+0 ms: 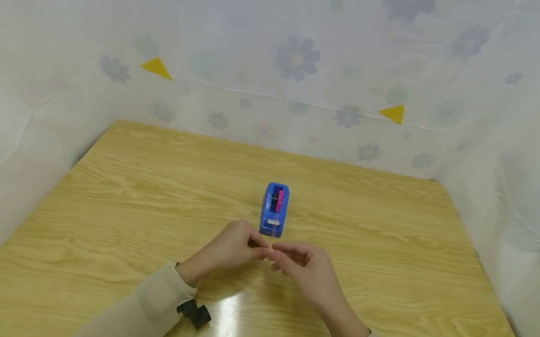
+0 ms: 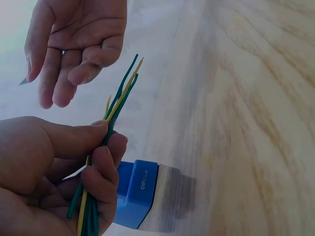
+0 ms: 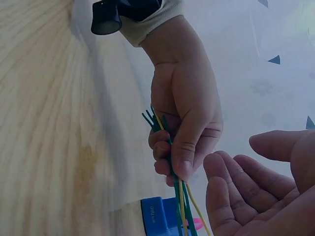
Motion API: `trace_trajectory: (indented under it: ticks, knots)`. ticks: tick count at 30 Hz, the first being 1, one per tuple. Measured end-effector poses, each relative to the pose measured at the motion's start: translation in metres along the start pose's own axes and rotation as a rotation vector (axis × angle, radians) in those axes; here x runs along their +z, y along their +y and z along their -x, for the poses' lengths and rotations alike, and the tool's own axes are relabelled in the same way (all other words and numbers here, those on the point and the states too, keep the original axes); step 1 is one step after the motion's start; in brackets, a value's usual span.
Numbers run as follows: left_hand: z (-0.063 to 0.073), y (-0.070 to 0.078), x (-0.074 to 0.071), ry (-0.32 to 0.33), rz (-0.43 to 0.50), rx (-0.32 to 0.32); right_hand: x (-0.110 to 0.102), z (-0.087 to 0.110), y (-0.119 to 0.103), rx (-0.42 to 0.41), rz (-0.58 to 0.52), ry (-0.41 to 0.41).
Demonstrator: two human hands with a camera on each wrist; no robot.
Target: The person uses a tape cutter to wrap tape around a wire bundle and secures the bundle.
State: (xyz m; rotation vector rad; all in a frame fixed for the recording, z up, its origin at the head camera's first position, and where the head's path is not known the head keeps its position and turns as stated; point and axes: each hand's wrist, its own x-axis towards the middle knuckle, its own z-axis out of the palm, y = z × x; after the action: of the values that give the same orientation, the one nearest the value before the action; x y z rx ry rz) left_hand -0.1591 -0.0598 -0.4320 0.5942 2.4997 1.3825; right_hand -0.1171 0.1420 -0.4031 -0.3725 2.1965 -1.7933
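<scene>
gripping wires point(image 3: 182, 205), left hand point(image 1: 233, 246) sits beside empty, slack right hand point(image 1: 314, 273), well inside the side edges of the table point(image 1: 384, 251).

A makeshift booth, shown by flower-printed sheeting point(image 1: 250, 24) enclosing a wood-grain table point(image 1: 386, 240).

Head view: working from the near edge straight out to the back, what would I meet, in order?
Cream sleeves → left hand and right hand, side by side → blue tape dispenser → flowered backdrop.
</scene>
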Motion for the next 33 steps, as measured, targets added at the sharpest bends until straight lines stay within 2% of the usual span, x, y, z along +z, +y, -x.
trace_trajectory:
  ticks: [8, 19, 26, 33]
  knots:
    - [0.001, -0.001, -0.001, -0.005, 0.014, 0.009, -0.011, -0.019, -0.014, -0.021, 0.055, 0.058]
    - [-0.001, -0.004, -0.001, -0.002, -0.006, 0.021, -0.026, -0.044, -0.012, -0.061, 0.123, 0.147]
    - [0.0, -0.002, -0.001, 0.003, -0.003, 0.018, -0.027, -0.052, 0.001, -0.062, 0.155, 0.132]
    - [0.0, -0.001, -0.002, -0.012, 0.0, 0.02, -0.028, -0.053, 0.013, 0.007, 0.205, 0.076]
